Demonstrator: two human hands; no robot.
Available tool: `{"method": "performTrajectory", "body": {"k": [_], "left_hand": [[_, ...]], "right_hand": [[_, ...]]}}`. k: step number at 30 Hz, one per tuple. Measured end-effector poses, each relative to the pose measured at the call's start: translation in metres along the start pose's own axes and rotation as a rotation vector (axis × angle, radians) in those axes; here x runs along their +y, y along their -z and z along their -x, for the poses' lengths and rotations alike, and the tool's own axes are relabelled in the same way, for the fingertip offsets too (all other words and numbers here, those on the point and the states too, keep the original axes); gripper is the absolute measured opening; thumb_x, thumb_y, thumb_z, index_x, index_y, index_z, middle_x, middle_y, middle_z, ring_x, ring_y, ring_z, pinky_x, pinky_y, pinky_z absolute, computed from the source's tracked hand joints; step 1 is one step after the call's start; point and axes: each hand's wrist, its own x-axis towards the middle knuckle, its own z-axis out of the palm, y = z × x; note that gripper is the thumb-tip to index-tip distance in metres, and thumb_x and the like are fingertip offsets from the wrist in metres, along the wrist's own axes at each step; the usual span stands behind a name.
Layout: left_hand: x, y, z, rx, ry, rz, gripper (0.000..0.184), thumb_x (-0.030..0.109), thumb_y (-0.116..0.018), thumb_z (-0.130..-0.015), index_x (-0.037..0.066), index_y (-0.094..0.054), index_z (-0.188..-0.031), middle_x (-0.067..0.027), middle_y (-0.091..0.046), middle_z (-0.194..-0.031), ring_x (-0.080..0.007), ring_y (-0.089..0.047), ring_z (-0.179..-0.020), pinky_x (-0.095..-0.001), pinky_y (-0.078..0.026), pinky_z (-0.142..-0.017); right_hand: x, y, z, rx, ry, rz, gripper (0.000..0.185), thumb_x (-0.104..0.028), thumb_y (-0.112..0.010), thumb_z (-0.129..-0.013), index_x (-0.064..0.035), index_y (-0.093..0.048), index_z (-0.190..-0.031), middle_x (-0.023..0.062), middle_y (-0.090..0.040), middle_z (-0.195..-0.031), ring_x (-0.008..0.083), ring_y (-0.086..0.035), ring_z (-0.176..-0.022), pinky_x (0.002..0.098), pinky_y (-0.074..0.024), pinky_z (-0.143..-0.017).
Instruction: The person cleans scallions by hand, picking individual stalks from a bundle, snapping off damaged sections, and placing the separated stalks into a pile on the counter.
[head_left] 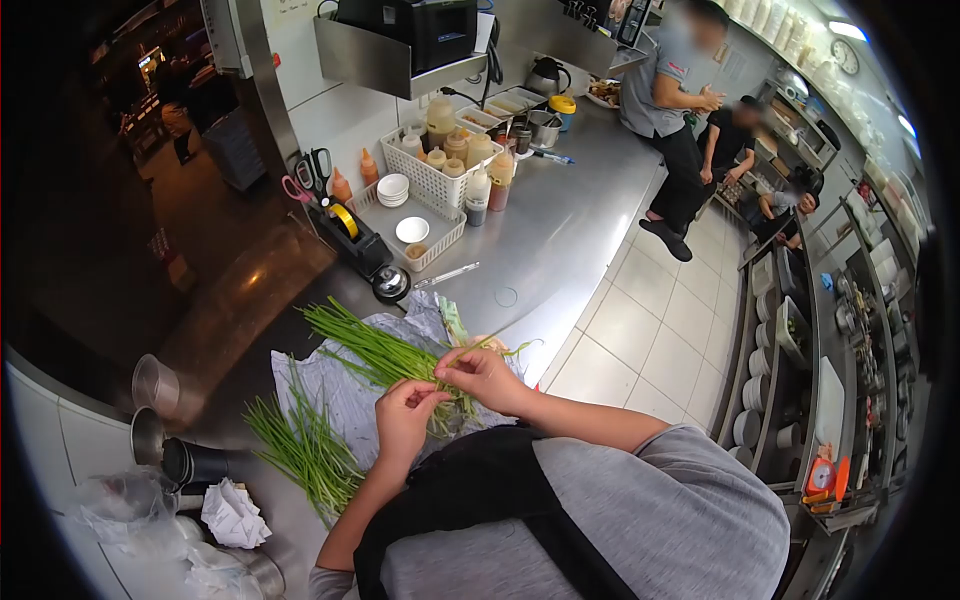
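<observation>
Pinches narrowly with left hand (403,408) and right hand (485,377), fingertips drawn close together, apparently on a thin stalk (440,385) between them; probably so fine a grip to avoid crushing it. Has a large bundle of green stalks (375,345) just ahead of the hands, with pale ends turned towards the fingers, likely for easy picking. To the left of the left hand, a smaller bundle (305,445), perhaps set aside to avoid mixing. Beneath much of both, a crumpled grey sheet (345,397), cloth or paper impossible to tell, presumably there to catch scraps off the tabletop (545,230). Beyond the hands, a call bell (390,282) and a pen (447,274), both outside the greens.
</observation>
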Motion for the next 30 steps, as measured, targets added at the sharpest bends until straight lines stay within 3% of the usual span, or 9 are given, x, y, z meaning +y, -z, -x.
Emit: {"method": "performTrajectory", "body": {"k": [7,16,30], "left_hand": [[-0.009,0.001,0.002,0.110,-0.041,0.129,0.010,0.001,-0.073,-0.075,-0.002,-0.066,-0.082,-0.0058,-0.063,-0.075,-0.0095,-0.060,-0.065,-0.0225,-0.047,-0.059],[-0.002,0.003,0.002,0.013,-0.039,-0.096,0.012,0.004,-0.072,-0.078,0.000,-0.068,-0.088,-0.0059,-0.062,-0.076,-0.0103,-0.057,-0.063,-0.0230,-0.046,-0.058],[-0.004,0.001,0.004,0.030,-0.076,-0.135,0.009,0.008,-0.068,-0.082,-0.001,-0.065,-0.084,-0.0073,-0.061,-0.075,-0.0140,-0.058,-0.061,-0.0259,-0.045,-0.056]], "right_hand": [[-0.004,0.003,0.004,0.057,-0.174,-0.169,0.013,-0.015,-0.059,-0.093,-0.0031,-0.062,-0.098,0.0032,-0.065,-0.084,0.0068,-0.059,-0.073,0.0215,-0.0485,-0.067],[-0.012,0.008,0.005,0.039,-0.111,0.080,0.012,-0.013,-0.057,-0.093,-0.0015,-0.059,-0.096,0.0029,-0.063,-0.082,0.0074,-0.058,-0.071,0.0225,-0.0494,-0.066],[-0.004,0.013,0.010,0.069,-0.114,0.041,0.013,-0.013,-0.058,-0.093,-0.0010,-0.060,-0.096,0.0046,-0.065,-0.084,0.0080,-0.058,-0.070,0.0227,-0.0495,-0.065]]}}
